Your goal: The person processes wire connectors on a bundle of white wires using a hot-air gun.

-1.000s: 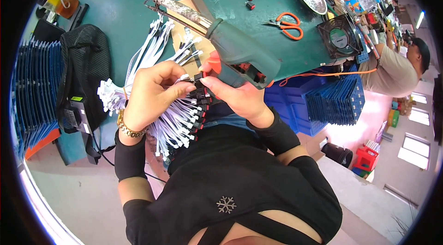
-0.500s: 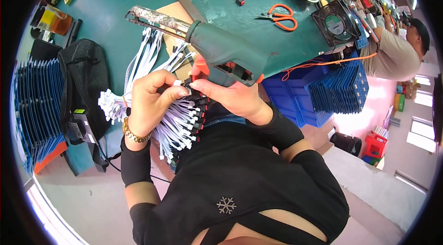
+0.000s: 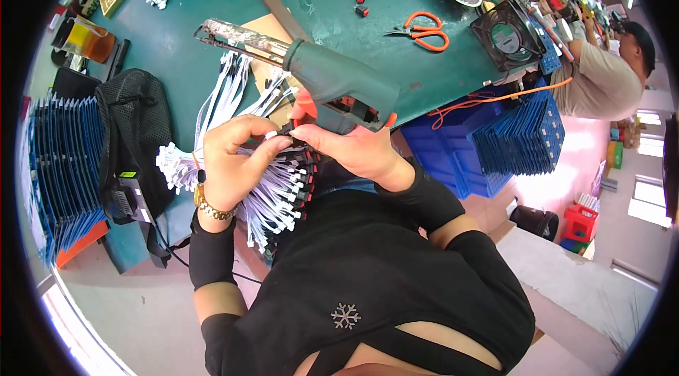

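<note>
My left hand is closed, thumb and forefinger pinching a small white cable connector. Against it, my right hand pinches a small black switch, partly covered by the fingertips. Below the hands hangs a bunch of white cables, with red and black switches along its right side. Another tied bundle of white cables lies beside my left wrist. A dark green heat gun rests just beyond my right hand, its metal nozzle pointing left, partly above the loose cables.
Orange-handled scissors, loose red-black switches and a brown bar lie on the green table. A black fan stands at the right edge. Blue panels and a black mesh bag are at left. A co-worker sits far right.
The view has shifted slightly. My fingertips have drawn closer around the connector and switch; both hands stay in about the same place.
</note>
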`<state>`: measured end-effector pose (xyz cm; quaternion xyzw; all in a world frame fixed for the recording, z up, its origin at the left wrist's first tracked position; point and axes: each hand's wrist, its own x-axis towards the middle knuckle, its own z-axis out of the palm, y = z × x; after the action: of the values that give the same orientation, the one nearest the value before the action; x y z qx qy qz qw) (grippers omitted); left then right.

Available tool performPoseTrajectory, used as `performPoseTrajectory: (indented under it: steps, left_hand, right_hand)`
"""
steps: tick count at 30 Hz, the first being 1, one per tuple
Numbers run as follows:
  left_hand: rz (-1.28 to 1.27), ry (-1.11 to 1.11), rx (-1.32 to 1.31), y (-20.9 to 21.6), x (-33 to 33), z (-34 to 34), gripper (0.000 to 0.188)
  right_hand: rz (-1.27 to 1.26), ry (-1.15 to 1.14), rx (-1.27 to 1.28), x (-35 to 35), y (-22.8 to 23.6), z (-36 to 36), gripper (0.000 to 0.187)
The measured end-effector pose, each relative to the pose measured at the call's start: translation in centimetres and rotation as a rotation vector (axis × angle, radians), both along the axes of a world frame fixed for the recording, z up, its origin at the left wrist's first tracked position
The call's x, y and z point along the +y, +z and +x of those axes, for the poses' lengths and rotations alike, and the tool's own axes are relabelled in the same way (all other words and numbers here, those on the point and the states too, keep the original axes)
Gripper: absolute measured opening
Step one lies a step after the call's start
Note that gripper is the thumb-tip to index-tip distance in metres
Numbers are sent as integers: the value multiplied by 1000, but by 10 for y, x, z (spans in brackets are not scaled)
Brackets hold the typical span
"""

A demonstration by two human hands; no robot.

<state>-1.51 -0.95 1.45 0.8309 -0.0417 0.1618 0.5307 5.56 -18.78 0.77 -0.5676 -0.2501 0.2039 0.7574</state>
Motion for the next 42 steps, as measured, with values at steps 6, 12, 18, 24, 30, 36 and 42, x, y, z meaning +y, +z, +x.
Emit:
performPoseTrajectory:
  steps: [6,12,18,24,30,36,42]
  left_hand:
    - [-3,-97,9,1,9,-1,9]
    - [-271,-126,140,-3,9,-1,8]
    - [-173,-116,-11,-9,4,1,8]
    - [-224,-58,140,-1,2,1,10]
    - [-269,-75,361,-5,9,-1,11]
    - [-244,-121,279,-5,4,-1,7]
    - [-258,-11,247,-8,1,-2,8]
  right_hand:
    - [16,13,-23,-2,1,1,38]
    - [32,34,-77,0,-6,3,37]
    - [16,-3,-208,4,-11,2,36]
    - [-17,-30,-136,2,-3,2,37]
    - [-55,-64,-160,3,-4,7,40]
    - [-102,-20,-136,4,2,10,37]
    - [-111,-26,-96,0,6,12,35]
